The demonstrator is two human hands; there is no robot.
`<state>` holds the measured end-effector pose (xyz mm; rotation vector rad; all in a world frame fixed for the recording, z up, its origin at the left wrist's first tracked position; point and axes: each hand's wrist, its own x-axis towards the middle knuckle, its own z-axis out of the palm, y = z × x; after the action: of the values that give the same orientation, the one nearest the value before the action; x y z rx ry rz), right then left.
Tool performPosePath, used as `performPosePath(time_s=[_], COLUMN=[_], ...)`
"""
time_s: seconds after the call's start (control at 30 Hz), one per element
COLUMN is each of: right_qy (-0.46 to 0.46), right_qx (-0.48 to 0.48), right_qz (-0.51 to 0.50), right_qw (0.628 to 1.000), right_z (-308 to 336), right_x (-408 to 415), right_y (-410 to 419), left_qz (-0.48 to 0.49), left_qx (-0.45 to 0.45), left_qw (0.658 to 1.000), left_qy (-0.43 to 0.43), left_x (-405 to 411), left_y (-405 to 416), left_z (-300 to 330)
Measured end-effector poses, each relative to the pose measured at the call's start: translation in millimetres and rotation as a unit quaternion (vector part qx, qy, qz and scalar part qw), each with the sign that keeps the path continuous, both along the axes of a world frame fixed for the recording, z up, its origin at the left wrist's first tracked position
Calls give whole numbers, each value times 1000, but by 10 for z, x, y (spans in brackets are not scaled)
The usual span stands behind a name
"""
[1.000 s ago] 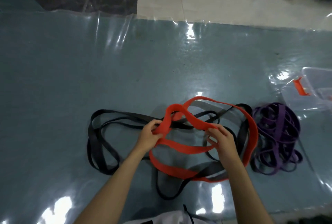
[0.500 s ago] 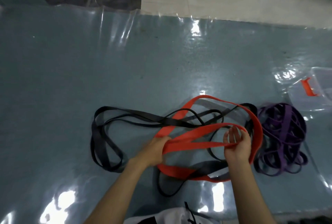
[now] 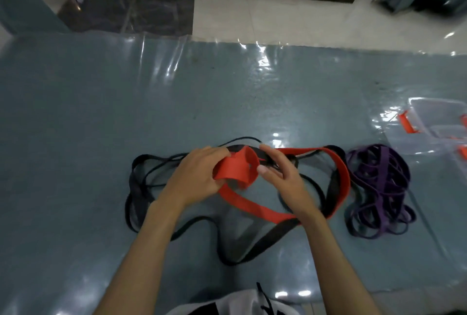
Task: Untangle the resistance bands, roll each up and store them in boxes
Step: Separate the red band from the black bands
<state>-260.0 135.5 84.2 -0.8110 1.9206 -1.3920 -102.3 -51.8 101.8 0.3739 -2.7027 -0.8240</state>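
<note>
At surface (image 3: 227, 102) centre, the left hand (image 3: 194, 175) is gripping the started coil of the red band (image 3: 236, 169), fingers curled round it. The right hand (image 3: 283, 178) is sitting beside the coil, fingers half-curled; grip unclear. The red tail is trailing over the black bands (image 3: 141, 180). The purple bands (image 3: 376, 188) are lying right, near the clear box (image 3: 437, 117). Band looks soft, light, springy: likely to unroll, so pinching across the flat coil is best.

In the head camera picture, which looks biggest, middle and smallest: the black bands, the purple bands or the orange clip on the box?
1. black bands
2. purple bands
3. orange clip, smallest, though it lies farther away.
</note>
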Motion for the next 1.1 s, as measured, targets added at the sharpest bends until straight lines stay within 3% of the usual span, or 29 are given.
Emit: performPosePath(time_s=[0.13,0.33,0.43,0.5,0.57,0.63,0.77,0.97,1.1], right_qy=[92,157,128,95,99,110,128,168,132], right_qx=[-10,-47,-6,44,138,231,330,366,391], right_qz=[121,112,65,-58,-200,-268,-256,-198,-179], right_qw=[988,980,990,993,965,929,900,894,893], right_z=[303,216,-92,-408,-733,-992,-1194,-1150,-1132], right_x=[280,375,274,171,25,-121,-369,-909,-1273], right_y=[-163,-93,128,358,653,960,1294,1222,1086], left_qz=[27,79,125,160,190,205,204,225,234], left_qx=[-2,14,74,97,113,124,141,163,144], left_qw=[998,993,986,980,974,970,969,961,961], left_qy=[53,81,78,71,49,33,23,10,-16], left_x=[75,282,401,475,526,539,440,100,-82], left_y=[120,191,135,81,32,6,99,312,346], left_z=[354,520,417,312,206,105,-48,-224,-305])
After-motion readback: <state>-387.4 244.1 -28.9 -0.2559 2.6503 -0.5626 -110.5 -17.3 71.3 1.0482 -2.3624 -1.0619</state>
